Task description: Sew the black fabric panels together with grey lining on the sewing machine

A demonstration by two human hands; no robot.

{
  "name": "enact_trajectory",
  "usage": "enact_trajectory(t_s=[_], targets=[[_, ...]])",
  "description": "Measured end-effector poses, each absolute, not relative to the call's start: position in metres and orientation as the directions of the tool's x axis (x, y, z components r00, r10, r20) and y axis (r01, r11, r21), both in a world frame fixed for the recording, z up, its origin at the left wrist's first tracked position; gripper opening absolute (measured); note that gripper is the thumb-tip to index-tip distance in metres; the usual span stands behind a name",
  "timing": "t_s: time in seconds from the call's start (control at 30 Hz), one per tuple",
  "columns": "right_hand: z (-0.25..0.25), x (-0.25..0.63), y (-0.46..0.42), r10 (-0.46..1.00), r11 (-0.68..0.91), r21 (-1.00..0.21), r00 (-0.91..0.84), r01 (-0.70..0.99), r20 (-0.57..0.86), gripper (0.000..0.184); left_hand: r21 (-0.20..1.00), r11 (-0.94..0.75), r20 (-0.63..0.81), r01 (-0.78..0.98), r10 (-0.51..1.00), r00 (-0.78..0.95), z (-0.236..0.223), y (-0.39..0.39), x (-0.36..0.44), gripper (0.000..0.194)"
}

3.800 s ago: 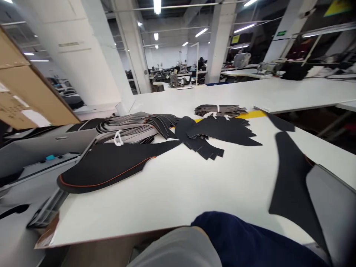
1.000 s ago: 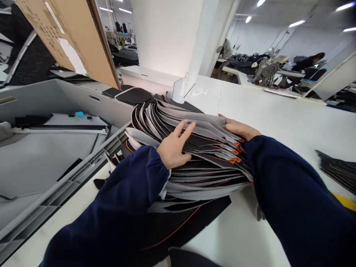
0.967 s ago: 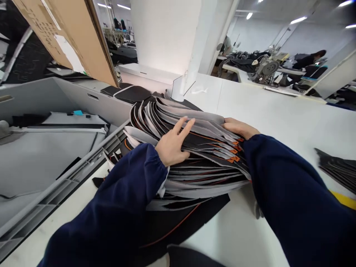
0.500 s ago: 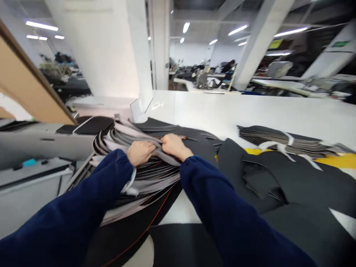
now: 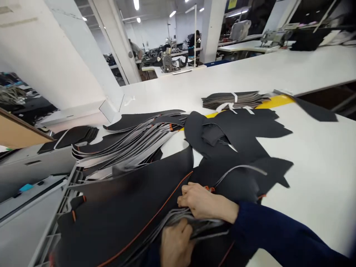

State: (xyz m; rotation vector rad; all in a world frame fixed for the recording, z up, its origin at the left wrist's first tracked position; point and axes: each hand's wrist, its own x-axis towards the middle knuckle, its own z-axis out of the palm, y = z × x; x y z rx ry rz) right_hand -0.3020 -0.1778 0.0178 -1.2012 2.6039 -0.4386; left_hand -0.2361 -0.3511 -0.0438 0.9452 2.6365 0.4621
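Near the bottom of the view my left hand point(image 5: 176, 241), a little blurred, is closed round the grey edges of several black padded fabric pieces point(image 5: 155, 185) with orange edge trim. Just above and to the right, my right hand point(image 5: 201, 202) has its fingers curled down on the same bunch and grips it from above. The layers between the hands point(image 5: 180, 215) fold and bulge. Behind them a fanned stack of black pieces with grey backs point(image 5: 133, 148) lies untouched by either hand.
To the right lie black cut pieces point(image 5: 247, 126) and a bundle tied with white strips point(image 5: 230, 99), by a yellow sheet point(image 5: 278, 101). A second tied bundle point(image 5: 69, 138) rests at left near a grey bin point(image 5: 33, 218). A white pillar point(image 5: 55, 55) stands behind the white table point(image 5: 306, 148).
Both hands have left the fanned stack and come nearer to me and right, now gripping black trimmed pieces. The stack has spread out flatter. My view has turned right and down.
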Motion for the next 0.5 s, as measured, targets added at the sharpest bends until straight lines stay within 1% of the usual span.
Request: enact_trajectory(t_s=[0.07, 0.13, 0.17, 0.2, 0.23, 0.27, 0.3, 0.33, 0.37, 0.4, 0.43, 0.47, 0.5], targets=[[0.007, -0.275, -0.166, -0.744, 0.632, -0.386, -0.666, -0.672, -0.058, 0.020, 0.479, 0.733, -0.239, 0.482, 0.637, -0.733, -0.035, -0.334, -0.210, 0.008], [-0.002, -0.250, -0.157, -0.700, 0.662, -0.357, -0.714, -0.659, 0.020, 0.031, 0.621, 0.628, -0.271, 0.469, 0.733, -0.624, 0.001, -0.334, -0.201, 0.018], [-0.006, -0.237, -0.153, -0.672, 0.683, -0.336, -0.738, -0.649, 0.059, 0.039, 0.715, 0.522, -0.272, 0.465, 0.820, -0.503, 0.024, -0.341, -0.205, 0.021], [-0.009, -0.222, -0.151, -0.643, 0.705, -0.319, -0.760, -0.634, 0.091, 0.046, 0.806, 0.383, -0.274, 0.451, 0.917, -0.289, 0.048, -0.351, -0.215, 0.021], [-0.013, -0.206, -0.148, -0.608, 0.730, -0.307, -0.785, -0.611, 0.117, 0.053, 0.857, 0.300, -0.264, 0.419, 0.954, -0.144, 0.070, -0.362, -0.232, 0.023], [-0.018, -0.188, -0.147, -0.558, 0.764, -0.299, -0.818, -0.572, 0.138, 0.058, 0.846, 0.316, -0.240, 0.429, 0.945, -0.222, 0.086, -0.374, -0.254, 0.025], [-0.023, -0.168, -0.145, -0.488, 0.805, -0.298, -0.859, -0.512, 0.158, 0.063, 0.789, 0.392, -0.206, 0.473, 0.894, -0.398, 0.094, -0.384, -0.279, 0.029], [-0.030, -0.147, -0.145, -0.387, 0.851, -0.308, -0.904, -0.427, 0.184, 0.066, 0.717, 0.473, -0.139, 0.513, 0.817, -0.559, 0.095, -0.392, -0.307, 0.036], [-0.039, -0.125, -0.145, -0.250, 0.889, -0.336, -0.944, -0.312, 0.215, 0.068, 0.630, 0.560, -0.056, 0.538, 0.724, -0.687, 0.089, -0.396, -0.333, 0.046], [-0.048, -0.104, -0.146, -0.082, 0.901, -0.393, -0.962, -0.183, 0.260, 0.068, 0.527, 0.661, -0.013, 0.534, 0.635, -0.773, 0.075, -0.398, -0.356, 0.056], [-0.059, -0.084, -0.148, 0.111, 0.871, -0.488, -0.950, -0.047, 0.291, 0.066, 0.426, 0.754, -0.034, 0.500, 0.566, -0.824, 0.057, -0.396, -0.373, 0.065], [-0.071, -0.067, -0.151, 0.291, 0.788, -0.612, -0.916, 0.068, 0.274, 0.065, 0.336, 0.820, -0.098, 0.463, 0.520, -0.849, 0.037, -0.392, -0.383, 0.070], [-0.082, -0.053, -0.155, 0.444, 0.658, -0.737, -0.869, 0.152, 0.217, 0.065, 0.268, 0.846, -0.156, 0.462, 0.511, -0.845, 0.017, -0.385, -0.385, 0.072]])
